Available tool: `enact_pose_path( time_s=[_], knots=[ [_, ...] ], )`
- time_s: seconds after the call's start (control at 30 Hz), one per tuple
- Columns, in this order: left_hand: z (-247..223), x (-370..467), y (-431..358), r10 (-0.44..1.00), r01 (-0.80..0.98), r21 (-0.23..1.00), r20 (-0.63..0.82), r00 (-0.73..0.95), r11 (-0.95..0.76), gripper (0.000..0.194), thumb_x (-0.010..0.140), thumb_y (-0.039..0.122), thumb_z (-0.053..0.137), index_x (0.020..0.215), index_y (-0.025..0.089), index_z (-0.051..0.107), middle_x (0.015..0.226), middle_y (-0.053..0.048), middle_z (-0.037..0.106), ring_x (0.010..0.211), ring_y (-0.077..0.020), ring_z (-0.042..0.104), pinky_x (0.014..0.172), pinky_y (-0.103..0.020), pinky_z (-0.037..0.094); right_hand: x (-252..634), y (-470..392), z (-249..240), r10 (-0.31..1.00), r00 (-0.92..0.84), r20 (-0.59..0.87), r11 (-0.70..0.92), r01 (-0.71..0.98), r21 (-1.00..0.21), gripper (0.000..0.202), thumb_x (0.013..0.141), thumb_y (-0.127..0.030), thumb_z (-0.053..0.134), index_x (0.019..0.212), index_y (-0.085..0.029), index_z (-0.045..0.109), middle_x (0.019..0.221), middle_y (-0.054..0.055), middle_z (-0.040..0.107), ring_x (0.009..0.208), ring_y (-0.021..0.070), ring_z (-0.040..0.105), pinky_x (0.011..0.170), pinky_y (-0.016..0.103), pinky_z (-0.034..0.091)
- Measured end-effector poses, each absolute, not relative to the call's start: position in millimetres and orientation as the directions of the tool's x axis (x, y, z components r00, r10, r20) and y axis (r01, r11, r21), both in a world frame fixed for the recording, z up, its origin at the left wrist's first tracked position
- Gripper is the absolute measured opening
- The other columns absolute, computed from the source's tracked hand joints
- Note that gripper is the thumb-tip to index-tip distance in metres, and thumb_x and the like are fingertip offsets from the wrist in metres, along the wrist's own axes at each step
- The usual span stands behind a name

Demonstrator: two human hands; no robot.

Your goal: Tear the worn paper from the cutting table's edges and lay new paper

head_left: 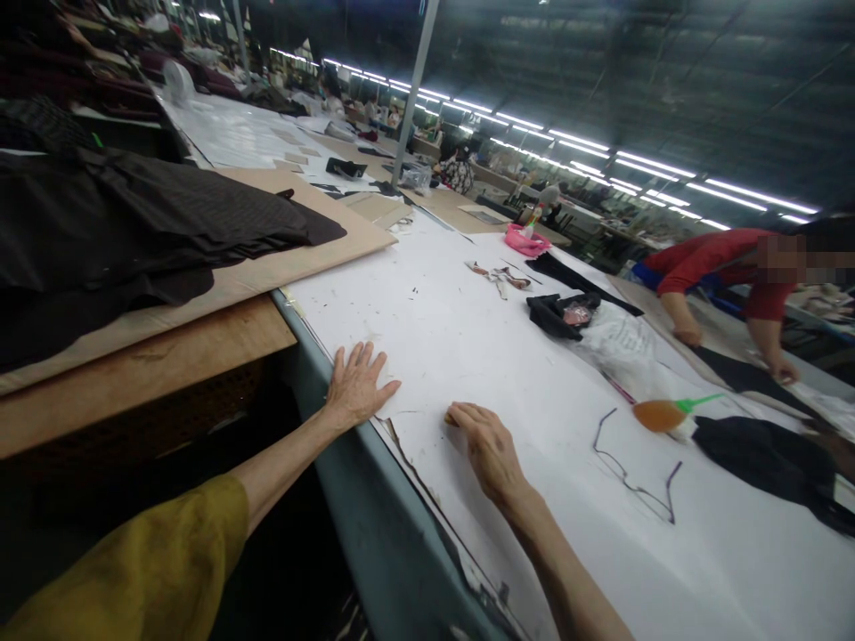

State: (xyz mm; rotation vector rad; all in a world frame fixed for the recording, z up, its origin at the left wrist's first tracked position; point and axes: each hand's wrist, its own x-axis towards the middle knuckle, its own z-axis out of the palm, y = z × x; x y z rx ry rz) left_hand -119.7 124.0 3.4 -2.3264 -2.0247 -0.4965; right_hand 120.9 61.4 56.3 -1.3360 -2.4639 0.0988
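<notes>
My left hand (356,387) lies flat on the white sheet (427,334) near the table's edge, fingers spread. To its right, my right hand (487,445) rests on the same sheet with its fingers curled together. A small yellowish-brown piece (450,417) pokes out at its fingertips; most of it is hidden, so its kind is unclear. Below the hands, the sheet's torn edge (414,472) runs along the table rim. Small dark scraps (414,291) are scattered beyond my left hand.
Eyeglasses (628,481), an orange-and-green bottle (661,414), black cloth (761,454) and a clear plastic bag (621,347) lie to the right. Dark fabric (134,223) is piled on a board at left. A pink basket (525,239) stands farther back. Across the table, a person in red (714,258) handles black cloth.
</notes>
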Motion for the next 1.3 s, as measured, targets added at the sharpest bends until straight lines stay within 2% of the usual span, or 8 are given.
enact_pose_path(
  time_s=[0.17,0.37,0.63,0.8,0.9,1.07,1.2,1.3],
  knots=[
    [5,-120,124,0.962,0.966,0.198,0.249,0.112,-0.164,0.057,0.085,0.056,0.035,0.128,0.020,0.045,0.141,-0.014,0.038,0.133,-0.0304,0.027,0.108,-0.053,0.012,133,38,40,0.820,-0.510,0.260,0.562,0.803,-0.198,0.045,0.079,-0.001,0.030,0.112,-0.015,0.056,0.120,0.011,0.054,0.108,0.0256,0.047,0.090,0.042,0.041],
    [3,-119,124,0.962,0.967,0.199,0.253,0.104,-0.157,0.057,0.085,0.056,0.035,0.128,0.020,0.045,0.141,-0.014,0.038,0.133,-0.0303,0.027,0.109,-0.052,0.011,151,11,53,0.851,-0.493,0.181,0.525,0.807,-0.272,0.044,0.081,-0.003,0.029,0.111,-0.017,0.057,0.115,0.007,0.058,0.105,0.0235,0.050,0.089,0.040,0.043],
    [3,-120,124,0.961,0.971,0.179,0.256,0.109,-0.158,0.057,0.085,0.057,0.035,0.128,0.021,0.045,0.141,-0.014,0.038,0.133,-0.0300,0.027,0.108,-0.053,0.012,132,57,36,0.845,-0.439,0.307,0.522,0.803,-0.287,0.052,0.071,0.003,0.032,0.110,-0.017,0.059,0.116,0.007,0.057,0.107,0.0235,0.050,0.093,0.041,0.042],
    [3,-119,124,0.957,0.969,0.186,0.267,0.109,-0.162,0.057,0.085,0.056,0.036,0.127,0.019,0.045,0.140,-0.015,0.038,0.132,-0.0311,0.028,0.108,-0.054,0.012,133,23,19,0.845,-0.401,0.354,0.501,0.824,-0.264,0.055,0.073,0.003,0.029,0.119,-0.014,0.055,0.122,0.009,0.054,0.112,0.0256,0.045,0.095,0.044,0.040],
    [1,-119,125,0.955,0.969,0.186,0.275,0.109,-0.164,0.057,0.085,0.056,0.037,0.127,0.019,0.046,0.140,-0.015,0.039,0.132,-0.0310,0.028,0.108,-0.054,0.012,135,3,19,0.872,-0.383,0.306,0.471,0.827,-0.306,0.059,0.070,0.003,0.029,0.121,-0.016,0.054,0.123,0.006,0.053,0.114,0.0240,0.045,0.096,0.042,0.040],
    [0,-119,125,0.956,0.970,0.181,0.275,0.106,-0.160,0.057,0.085,0.056,0.036,0.127,0.019,0.045,0.140,-0.015,0.039,0.132,-0.0312,0.028,0.108,-0.054,0.012,140,20,28,0.900,-0.339,0.272,0.427,0.806,-0.409,0.046,0.081,-0.005,0.031,0.117,-0.017,0.056,0.118,0.005,0.056,0.110,0.0207,0.048,0.096,0.038,0.042],
    [2,-119,124,0.955,0.971,0.176,0.276,0.110,-0.163,0.056,0.085,0.056,0.036,0.127,0.020,0.046,0.140,-0.015,0.040,0.132,-0.0310,0.029,0.108,-0.054,0.013,136,50,24,0.914,-0.204,0.352,0.337,0.863,-0.375,0.041,0.082,-0.010,0.031,0.111,-0.012,0.060,0.112,0.011,0.059,0.104,0.0251,0.053,0.092,0.044,0.044],
    [3,-118,125,0.954,0.970,0.180,0.279,0.108,-0.162,0.056,0.085,0.056,0.038,0.126,0.020,0.046,0.139,-0.015,0.040,0.132,-0.0310,0.029,0.108,-0.054,0.013,124,39,14,0.915,-0.205,0.348,0.326,0.884,-0.336,0.042,0.083,-0.009,0.029,0.111,-0.009,0.061,0.115,0.014,0.057,0.107,0.0284,0.050,0.092,0.048,0.042]
  ],
)
